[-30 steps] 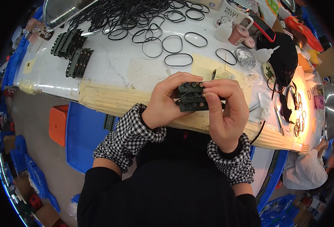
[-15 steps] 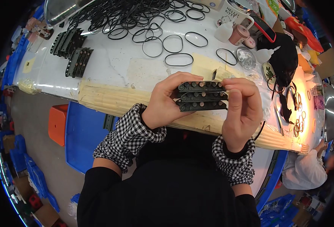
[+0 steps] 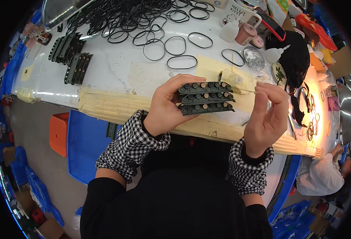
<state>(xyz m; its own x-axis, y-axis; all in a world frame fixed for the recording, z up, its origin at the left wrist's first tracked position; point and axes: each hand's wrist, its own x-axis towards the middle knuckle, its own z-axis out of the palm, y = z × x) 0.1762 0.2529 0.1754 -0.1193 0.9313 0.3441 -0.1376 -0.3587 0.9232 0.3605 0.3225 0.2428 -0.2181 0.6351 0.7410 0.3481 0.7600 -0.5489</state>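
My left hand (image 3: pixel 165 106) is closed around a stack of three dark green toy tank track side pieces (image 3: pixel 206 97), held level above the table's front edge. Rows of small round wheels, some brownish, face upward on them. To their right, my right hand (image 3: pixel 269 115) pinches a thin pale stick (image 3: pixel 248 91) between thumb and fingers. The stick points left, toward a small holder wrapped in yellowish tape (image 3: pixel 232 81); whether its tip touches the holder I cannot tell. Similar dark green pieces (image 3: pixel 78 68) lie grouped at the table's left.
Black rubber loops (image 3: pixel 182 62) spread out from a large heap at the back. White squeeze bottles (image 3: pixel 277 54), a mug (image 3: pixel 241 16) and a black bag (image 3: pixel 293 59) crowd the right. Below the table's left edge are a blue tray (image 3: pixel 88 155) and an orange stool (image 3: pixel 58 134).
My right hand has moved right, away from the stacked pieces, with the stick near the taped holder. My left hand and the stack have shifted slightly left.
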